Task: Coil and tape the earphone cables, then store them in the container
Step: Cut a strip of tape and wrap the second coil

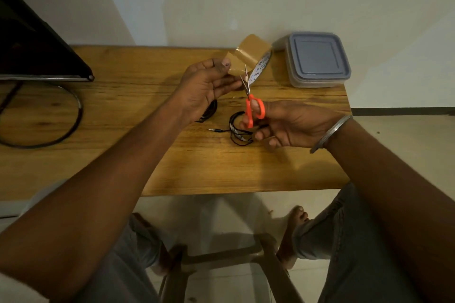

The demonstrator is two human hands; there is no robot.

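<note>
The person sits at a wooden table (147, 155) with both hands raised just above it. The left hand (209, 83) pinches the free end of a brown tape strip (242, 56) between thumb and fingers. The strip runs toward one o'clock to the tape roll (261, 64); I cannot tell what else holds the roll up. The right hand (283, 125), a metal bangle (330, 133) on its wrist, grips orange scissors (253, 108) through the handles. The blades point to twelve o'clock and stand slightly parted at the strip's near edge. On the table beneath the scissors lies a black earphone coil (234, 122), its plug pointing to nine o'clock. A second coil (209, 112) shows partly under the left hand. The container (317, 59), lid on, sits at the table's two o'clock corner, well apart from the coils. A dark monitor (32, 44) stands at ten o'clock
</note>
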